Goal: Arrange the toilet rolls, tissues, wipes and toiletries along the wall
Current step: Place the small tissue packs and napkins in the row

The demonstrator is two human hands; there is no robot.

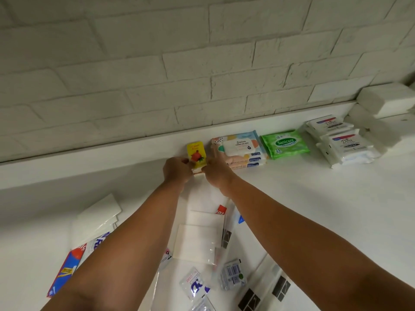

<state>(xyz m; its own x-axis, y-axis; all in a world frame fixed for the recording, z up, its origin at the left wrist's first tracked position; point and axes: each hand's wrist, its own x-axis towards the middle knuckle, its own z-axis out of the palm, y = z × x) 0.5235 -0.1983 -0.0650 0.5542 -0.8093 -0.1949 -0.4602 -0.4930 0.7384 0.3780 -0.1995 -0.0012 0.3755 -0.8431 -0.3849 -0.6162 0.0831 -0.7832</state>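
A small yellow pack (196, 152) with a red picture stands against the white ledge below the brick wall. My left hand (177, 169) grips its left side and my right hand (216, 172) grips its right side, fingers curled round its lower end. Right of it lie a pastel wet-wipes pack (239, 150), a green Sanicare pack (284, 144) and two white Dove packs (345, 144), all in a row along the wall. White tissue blocks (386, 98) are stacked at the far right.
Loose items lie on the white surface near me: flat white packets (197, 241), small sachets (232, 273), a red-and-blue toothpaste box (67, 269), white tissue packs (96, 217) and clear bags with dark labels (280, 287). Bare ledge (89, 162) runs left of the yellow pack.
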